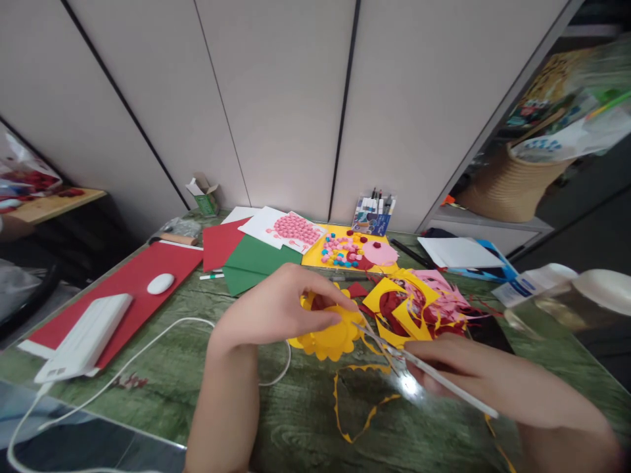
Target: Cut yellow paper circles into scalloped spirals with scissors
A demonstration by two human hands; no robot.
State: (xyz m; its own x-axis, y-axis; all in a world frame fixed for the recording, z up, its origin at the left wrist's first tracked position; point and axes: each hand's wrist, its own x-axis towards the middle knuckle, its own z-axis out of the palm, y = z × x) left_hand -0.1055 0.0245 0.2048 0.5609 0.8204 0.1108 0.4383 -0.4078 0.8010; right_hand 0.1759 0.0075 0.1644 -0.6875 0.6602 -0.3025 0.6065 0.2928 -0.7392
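Observation:
A yellow paper flower (328,336) with a scalloped edge is pinched in my left hand (300,305), above the green table. My right hand (444,364) is closed around a pair of scissors (382,341), their blades pointing left at the flower's right edge. From the cut area a thin, wavy yellow paper strip (336,401) hangs or lies below the flower; where it joins is hard to make out. Beyond my right hand lies a heap of yellow, red and pink paper scraps (419,299). My left fingers partly cover the flower.
Colored balls (340,249) lie on yellow paper at the back. Red (217,246) and green sheets (261,259) are behind my left hand. A white power strip (89,335) with a cable is at left. Bottles (582,299) stand at right, a marker pack (373,213) by the wall.

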